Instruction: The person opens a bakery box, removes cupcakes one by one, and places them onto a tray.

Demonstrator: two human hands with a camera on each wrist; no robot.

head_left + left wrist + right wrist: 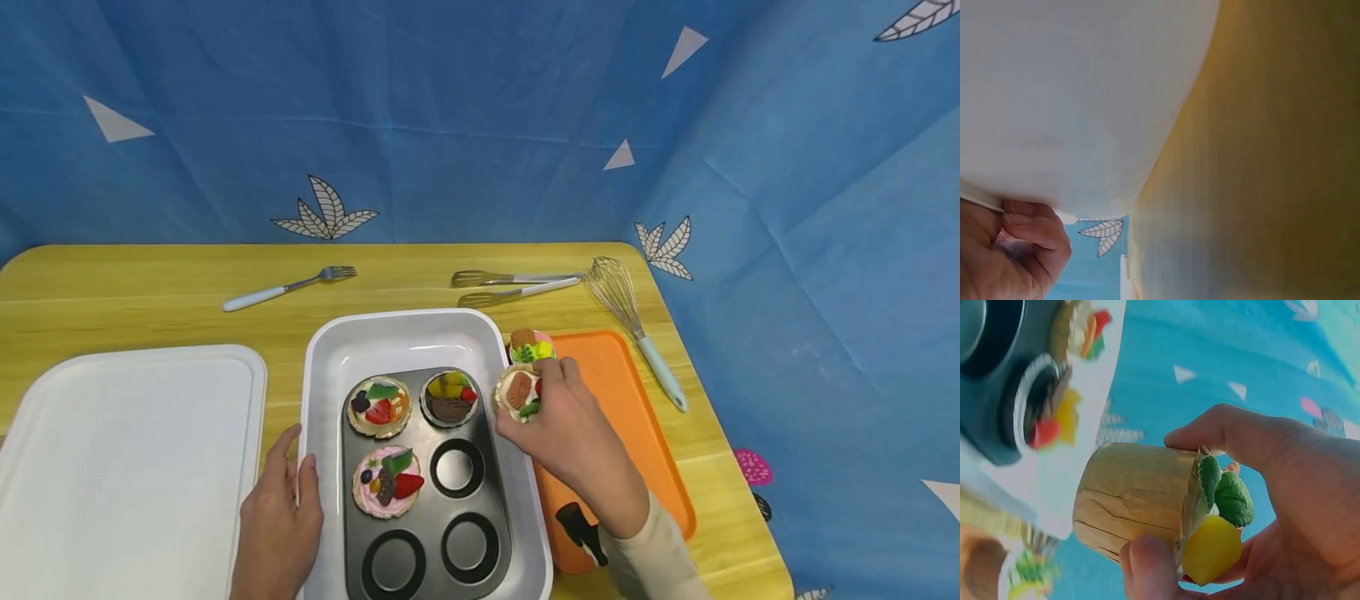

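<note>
Oversqueezing could crush the cupcake [516, 388] our right hand [581, 442] pinches; our left hand [280, 521] grips the tray [405, 342] at nine o'clock.

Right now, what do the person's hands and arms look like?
The left hand and right hand are bare, without gloves. No left sleeve shows; the right is a pale beige cloth sleeve. A black, elongated piece beside it may also be worn.

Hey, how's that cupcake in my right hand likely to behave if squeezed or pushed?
The cupcake may give slightly when squeezed, since its paper-like wrapper looks creased. Its rounded side could let it roll if it lands sideways. The toppings stick out beyond the wrapper, so they might snag.
</note>
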